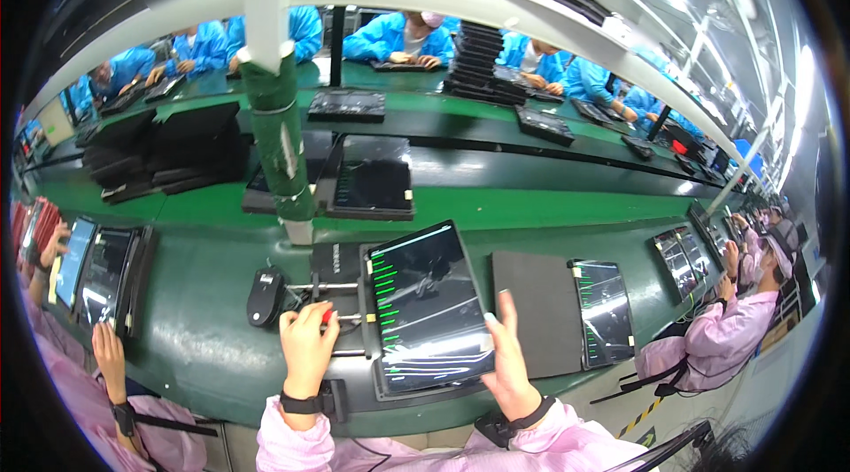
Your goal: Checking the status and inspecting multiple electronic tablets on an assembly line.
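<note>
A dark tablet-like screen panel (429, 304) with a row of green marks along its left side lies slightly turned in front of me. Its left edge meets a black fixture (335, 264) with metal rods. My left hand (305, 339) is closed, pinching a small red knob (328, 316) at the end of a rod. My right hand (512, 357) grips the panel's lower right edge, thumb at the border and the other fingers partly hidden. Left of the fixture sits a black computer mouse (264, 297).
To the right, a grey foam pad (534, 313) adjoins another panel (606, 313) on the green bench (204, 295). Behind stand a taped green post (276, 135), more panels (374, 173) and black trays (195, 149). Co-workers in pink (717, 330) sit both sides; others in blue (376, 38) work opposite.
</note>
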The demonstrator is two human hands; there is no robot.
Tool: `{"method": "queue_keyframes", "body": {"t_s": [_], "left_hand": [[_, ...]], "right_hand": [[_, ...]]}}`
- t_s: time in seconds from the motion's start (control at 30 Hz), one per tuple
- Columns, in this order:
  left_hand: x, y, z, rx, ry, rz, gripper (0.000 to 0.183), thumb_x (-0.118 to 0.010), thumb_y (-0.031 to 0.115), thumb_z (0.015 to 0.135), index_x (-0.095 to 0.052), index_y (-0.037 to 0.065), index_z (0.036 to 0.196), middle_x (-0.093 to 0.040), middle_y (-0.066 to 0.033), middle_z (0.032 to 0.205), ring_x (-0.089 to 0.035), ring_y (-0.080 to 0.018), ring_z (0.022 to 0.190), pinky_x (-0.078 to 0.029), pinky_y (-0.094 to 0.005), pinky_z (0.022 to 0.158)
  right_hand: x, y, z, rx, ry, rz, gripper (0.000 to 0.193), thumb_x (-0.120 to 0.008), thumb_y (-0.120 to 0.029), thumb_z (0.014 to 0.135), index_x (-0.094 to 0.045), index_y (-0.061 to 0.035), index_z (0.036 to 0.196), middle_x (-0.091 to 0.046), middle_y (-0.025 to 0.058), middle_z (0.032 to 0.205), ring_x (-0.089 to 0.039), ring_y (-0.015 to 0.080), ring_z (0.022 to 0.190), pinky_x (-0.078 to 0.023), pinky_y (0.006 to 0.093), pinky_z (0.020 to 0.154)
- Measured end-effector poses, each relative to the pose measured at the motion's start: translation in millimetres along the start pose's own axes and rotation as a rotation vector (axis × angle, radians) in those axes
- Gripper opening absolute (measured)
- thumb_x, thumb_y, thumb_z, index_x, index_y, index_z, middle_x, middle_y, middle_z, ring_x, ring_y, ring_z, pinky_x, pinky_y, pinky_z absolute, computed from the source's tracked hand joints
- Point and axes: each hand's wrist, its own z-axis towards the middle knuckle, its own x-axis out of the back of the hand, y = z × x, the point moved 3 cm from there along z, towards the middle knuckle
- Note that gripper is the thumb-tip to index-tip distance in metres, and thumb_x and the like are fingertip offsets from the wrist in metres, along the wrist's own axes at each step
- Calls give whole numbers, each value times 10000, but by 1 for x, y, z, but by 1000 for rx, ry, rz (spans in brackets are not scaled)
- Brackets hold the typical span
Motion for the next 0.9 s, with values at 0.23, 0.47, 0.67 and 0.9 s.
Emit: {"method": "queue_keyframes", "body": {"t_s": [0.23,0.47,0.67,0.9], "left_hand": [[-2,1,1,9,-14,-17,142,-662,116,745,-639,61,874,-658,-46,897,-596,-194,746,-376,-327,746],[0,2,0,23,-48,8,131,-651,119,761,-634,53,873,-653,-53,890,-583,-203,751,-363,-325,752],[1,5,1,10,-25,-17,123,-644,103,760,-631,51,871,-654,-53,895,-587,-203,745,-364,-327,742],[0,4,1,-4,-7,-24,116,-648,88,753,-630,53,862,-647,-41,871,-554,-189,705,-361,-314,736]], "right_hand": [[10,-9,-2,-352,-220,-163,486,-640,-167,834,-444,22,1237,-586,101,1066,-586,161,919,-492,291,793],[132,-49,-25,-223,-272,268,505,-583,-339,847,-491,23,1187,-591,213,1103,-625,328,916,-522,482,783],[187,-66,-16,-69,154,50,395,-553,-372,885,-560,-23,1072,-647,84,885,-617,185,613,-517,326,507],[130,-80,-20,5,338,-152,268,-568,-311,893,-581,-75,1018,-572,4,755,-521,49,499,-331,163,337]]}}
